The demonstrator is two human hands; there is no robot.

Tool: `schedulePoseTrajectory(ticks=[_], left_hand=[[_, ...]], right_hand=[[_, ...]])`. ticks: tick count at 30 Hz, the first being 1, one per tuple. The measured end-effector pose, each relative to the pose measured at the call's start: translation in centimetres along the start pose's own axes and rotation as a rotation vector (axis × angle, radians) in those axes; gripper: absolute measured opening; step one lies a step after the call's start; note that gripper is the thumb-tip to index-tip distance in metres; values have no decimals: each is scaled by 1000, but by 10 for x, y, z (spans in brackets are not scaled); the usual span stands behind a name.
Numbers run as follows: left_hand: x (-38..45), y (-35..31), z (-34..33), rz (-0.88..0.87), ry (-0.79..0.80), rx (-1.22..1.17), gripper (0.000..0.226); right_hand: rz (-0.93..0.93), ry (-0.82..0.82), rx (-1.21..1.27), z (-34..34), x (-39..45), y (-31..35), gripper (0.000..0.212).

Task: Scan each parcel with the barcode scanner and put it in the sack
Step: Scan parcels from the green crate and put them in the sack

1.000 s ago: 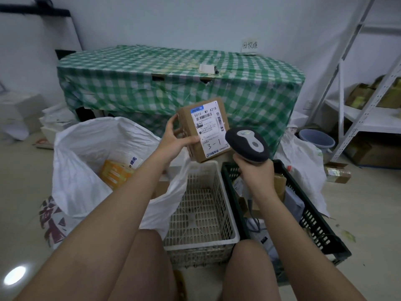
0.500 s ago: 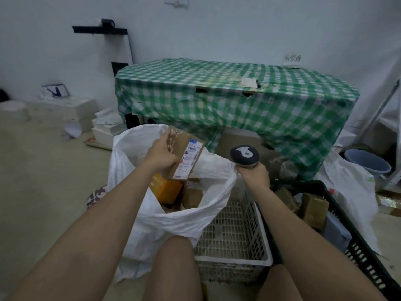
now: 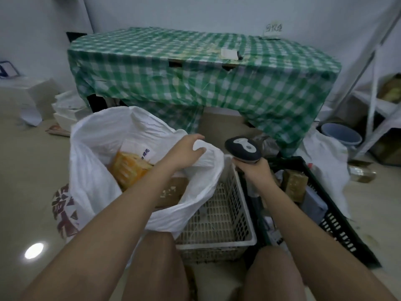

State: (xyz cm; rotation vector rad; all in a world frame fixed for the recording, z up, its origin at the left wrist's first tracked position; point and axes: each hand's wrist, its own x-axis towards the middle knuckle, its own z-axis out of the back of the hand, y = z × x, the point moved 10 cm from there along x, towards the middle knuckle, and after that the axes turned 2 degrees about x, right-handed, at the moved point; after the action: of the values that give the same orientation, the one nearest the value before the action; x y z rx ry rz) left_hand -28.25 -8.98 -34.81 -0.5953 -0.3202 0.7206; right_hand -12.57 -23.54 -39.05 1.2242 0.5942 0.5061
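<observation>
The white sack stands open at my left. Inside it lie an orange parcel and a brown cardboard parcel. My left hand hovers over the sack's far right rim with its fingers apart and nothing in it. To the right of the sack, my right hand grips the handle of the dark barcode scanner, whose head points forward. A black crate at my right holds more parcels, among them a brown box.
A white slotted basket sits between the sack and the crate, in front of my knees. Behind stands a table under a green checked cloth. A blue bucket and a metal shelf are at the right.
My left hand carried the labelled brown parcel left from the scanner to the sack and let it go there; the hand is now empty. The scanner stayed in my right hand.
</observation>
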Motion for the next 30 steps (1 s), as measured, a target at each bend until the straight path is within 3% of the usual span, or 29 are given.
schedulePoseTrajectory(ticks=[4, 8, 12, 14, 17, 21, 28, 30], left_hand=[[21, -62, -56, -98, 89, -56, 46], [43, -112, -131, -107, 238, -91, 50], [71, -124, -223, -53, 403, -54, 56], [85, -118, -269, -21, 473, -31, 61], [107, -105, -333, 31, 542, -13, 61], [146, -97, -401, 41, 552, -45, 51], [233, -111, -510, -14, 487, -163, 58], [256, -112, -533, -29, 454, -183, 63]], right_hand=[[-37, -65, 32, 59, 8, -30, 45], [-124, -174, 56, 117, 26, -81, 45], [-172, -283, 42, 166, 32, -112, 21], [-181, -343, 48, 189, 41, -133, 24], [-173, -377, 53, 212, 71, -171, 9], [-246, -466, 50, 238, 122, -226, 22], [-347, -633, 67, 276, 232, -317, 6], [-282, -650, 125, 280, 266, -323, 23]])
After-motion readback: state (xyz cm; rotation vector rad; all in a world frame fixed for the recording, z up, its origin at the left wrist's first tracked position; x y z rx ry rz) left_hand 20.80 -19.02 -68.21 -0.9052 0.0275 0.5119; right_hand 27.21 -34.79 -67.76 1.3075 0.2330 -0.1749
